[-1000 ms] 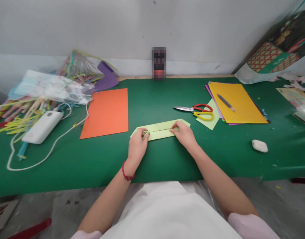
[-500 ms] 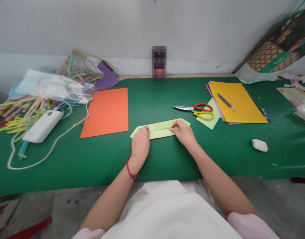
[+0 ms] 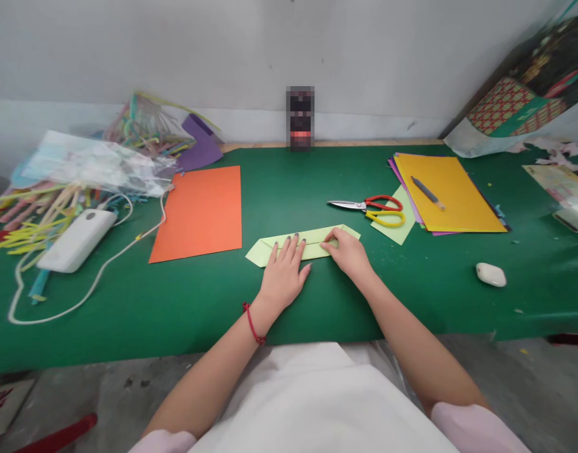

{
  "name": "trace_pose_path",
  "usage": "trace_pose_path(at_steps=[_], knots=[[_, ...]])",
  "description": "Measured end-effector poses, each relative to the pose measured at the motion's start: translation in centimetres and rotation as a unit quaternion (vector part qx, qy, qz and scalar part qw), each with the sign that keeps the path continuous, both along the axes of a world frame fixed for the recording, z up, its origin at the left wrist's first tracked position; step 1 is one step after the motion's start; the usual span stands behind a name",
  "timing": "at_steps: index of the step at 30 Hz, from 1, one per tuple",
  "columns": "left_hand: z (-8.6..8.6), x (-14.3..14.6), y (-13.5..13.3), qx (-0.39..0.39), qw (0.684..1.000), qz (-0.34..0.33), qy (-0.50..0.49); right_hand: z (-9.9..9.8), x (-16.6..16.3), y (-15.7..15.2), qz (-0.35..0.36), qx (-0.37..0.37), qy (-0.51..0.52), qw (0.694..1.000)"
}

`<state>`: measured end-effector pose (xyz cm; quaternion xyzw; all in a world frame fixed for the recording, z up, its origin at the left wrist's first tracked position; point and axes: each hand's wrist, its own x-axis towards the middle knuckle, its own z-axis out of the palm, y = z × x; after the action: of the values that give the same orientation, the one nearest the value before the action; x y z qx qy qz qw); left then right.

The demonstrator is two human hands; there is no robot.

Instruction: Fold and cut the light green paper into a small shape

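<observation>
A folded strip of light green paper (image 3: 312,241) lies on the green table (image 3: 317,296) in front of me. My left hand (image 3: 285,274) lies flat on its middle, fingers stretched out and pressing down. My right hand (image 3: 348,251) rests on the strip's right part with its fingers bent, pinching or pressing the fold there. The strip's left pointed end sticks out past my left hand.
An orange sheet (image 3: 199,211) lies to the left, scissors (image 3: 371,209) and a yellow paper stack (image 3: 447,192) with a pencil (image 3: 427,192) to the right. A white power bank (image 3: 76,239) with cable, plastic strips, and a white eraser-like object (image 3: 490,274) lie around.
My left hand has slid right along the strip from its left end and flattened out, fingers now spread. My right hand has stayed in place.
</observation>
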<state>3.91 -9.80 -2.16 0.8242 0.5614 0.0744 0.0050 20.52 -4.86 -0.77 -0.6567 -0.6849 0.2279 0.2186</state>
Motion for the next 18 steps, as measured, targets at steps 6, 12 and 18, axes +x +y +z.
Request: trace_pose_path(at_steps=[6,12,18], knots=[[0.06,0.11,0.1,-0.03,0.999,0.01,0.009,0.13,-0.02,-0.01,-0.001,-0.005,-0.007,1.0],[0.02,0.12,0.2,-0.042,0.999,0.014,-0.002,-0.05,-0.06,-0.05,-0.007,0.0,0.002,1.0],[0.12,-0.03,0.58,-0.038,0.999,0.031,-0.018,-0.42,0.02,0.0,0.004,0.026,-0.003,1.0]])
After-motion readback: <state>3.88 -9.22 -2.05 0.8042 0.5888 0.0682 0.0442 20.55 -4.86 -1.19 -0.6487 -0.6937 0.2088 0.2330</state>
